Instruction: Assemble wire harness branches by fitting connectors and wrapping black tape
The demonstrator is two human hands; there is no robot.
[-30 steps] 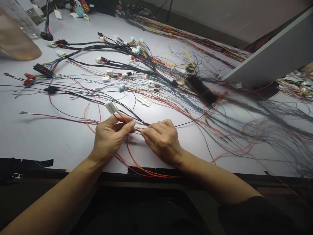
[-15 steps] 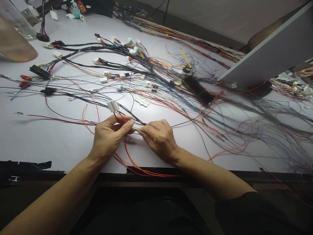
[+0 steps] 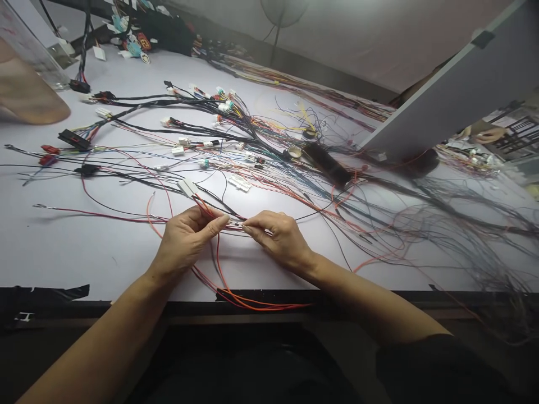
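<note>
My left hand (image 3: 187,238) is closed, thumb against fingers, on red and orange wires (image 3: 218,252) that loop down toward the table's front edge. Just above it, a white connector housing (image 3: 188,188) sits on the ends of these wires, tilted. My right hand (image 3: 280,238) pinches a small metal wire terminal (image 3: 236,224) between thumb and index finger. The terminal lies in the narrow gap between both sets of fingertips; its fine detail is too small to read. Behind the hands a dark wire bundle (image 3: 227,210) runs past.
A taped black wire harness (image 3: 168,102) with several connectors spreads across the white table. Loose wires fan out to the right, past a dark roll (image 3: 326,164). A flat white connector piece (image 3: 239,183) lies beyond my hands. A grey panel (image 3: 438,95) rises at right.
The view has shifted slightly. The white connector has turned and shows a longer side. My right hand's fingers have drawn a little away from the left, and more of the small metal piece shows.
</note>
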